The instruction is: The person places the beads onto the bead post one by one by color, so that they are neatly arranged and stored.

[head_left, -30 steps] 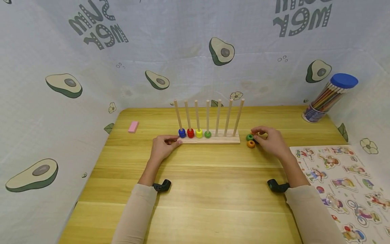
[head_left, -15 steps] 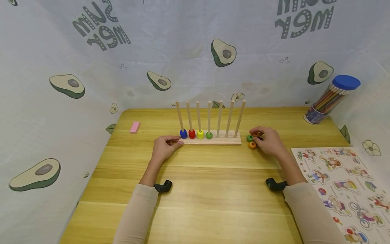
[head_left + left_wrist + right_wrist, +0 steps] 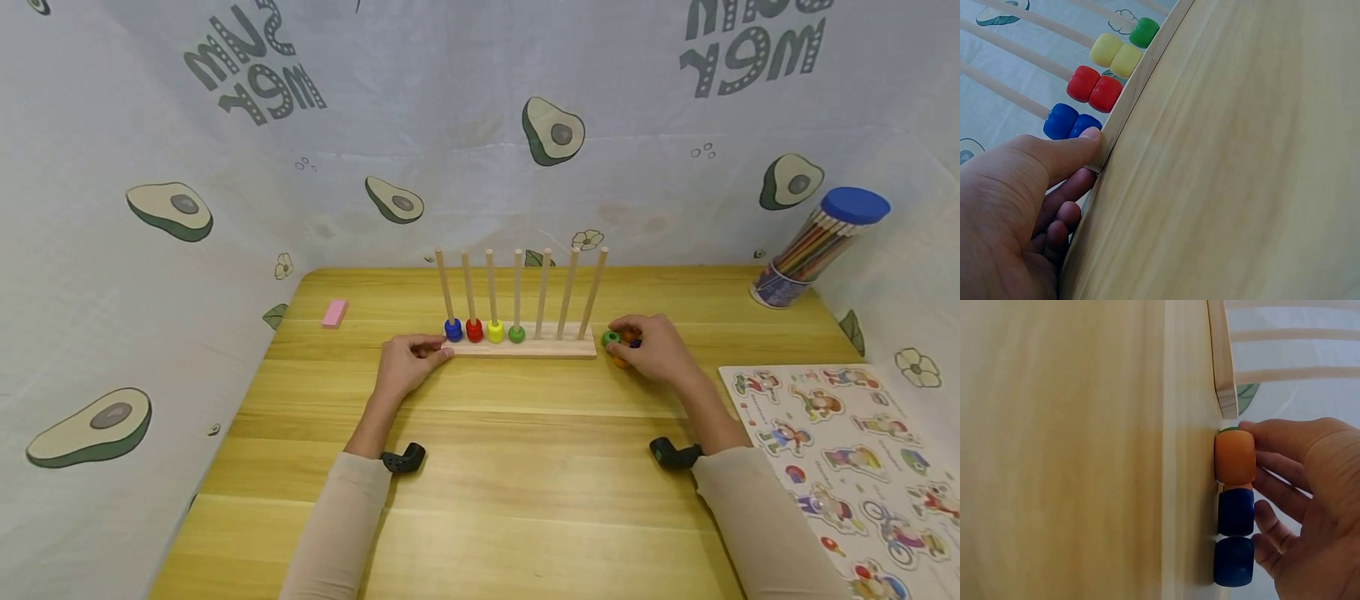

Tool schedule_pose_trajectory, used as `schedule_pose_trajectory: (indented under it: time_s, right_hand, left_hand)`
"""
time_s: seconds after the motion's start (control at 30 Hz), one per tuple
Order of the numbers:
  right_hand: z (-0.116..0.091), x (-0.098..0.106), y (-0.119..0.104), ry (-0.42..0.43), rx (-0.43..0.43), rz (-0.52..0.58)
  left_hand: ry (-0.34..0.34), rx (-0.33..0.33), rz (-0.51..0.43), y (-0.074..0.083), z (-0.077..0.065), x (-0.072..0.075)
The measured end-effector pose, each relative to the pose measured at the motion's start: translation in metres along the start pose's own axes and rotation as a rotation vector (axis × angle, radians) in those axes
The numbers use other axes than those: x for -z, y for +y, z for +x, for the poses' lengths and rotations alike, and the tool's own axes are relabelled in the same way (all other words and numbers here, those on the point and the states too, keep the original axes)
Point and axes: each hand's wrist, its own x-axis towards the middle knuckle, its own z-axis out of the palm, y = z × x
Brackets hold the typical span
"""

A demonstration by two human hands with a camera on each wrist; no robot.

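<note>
The loose, glossy round green bead [image 3: 609, 339] sits at the yellow wood-grain desk [image 3: 525, 475], just beside the right end of the pale wooden seven-peg rack [image 3: 525, 352], slightly nearer it than a moment ago. The right hand [image 3: 654, 348] has moved over it, and its fingers now appear to pinch the bead where a gap showed before, so the work seems to have passed from reaching to holding. The rack's load is unchanged: paired blue beads [image 3: 1060, 121], red beads [image 3: 1105, 95] and yellow beads [image 3: 1105, 50], plus one green bead on the fourth peg [image 3: 1144, 32]. The left hand [image 3: 405, 364] pinches the rack's left end. From the right wrist, a round orange bead [image 3: 1235, 457] hides all but a sliver of the loose green; an orange edge beyond it, above two dark blue barrel-shaped beads [image 3: 1234, 562], is hard to make out. The left thumb masks part of the lowest blue bead, and both wrist views crop the pegs.
</note>
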Motion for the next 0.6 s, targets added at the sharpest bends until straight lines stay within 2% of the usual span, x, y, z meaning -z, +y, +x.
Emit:
schedule_pose_trajectory:
  time_s: [0.37,0.6]
  right_hand:
    - [-0.001,0.0,-0.002,0.031,-0.025,0.021]
    - [-0.005,0.011,-0.011,0.089,-0.045,0.106]
  left_hand:
    - [0.002,-0.013,-0.007,0.0,0.001,-0.002]
    - [-0.002,-0.002,-0.015,-0.003,0.001,-0.002]
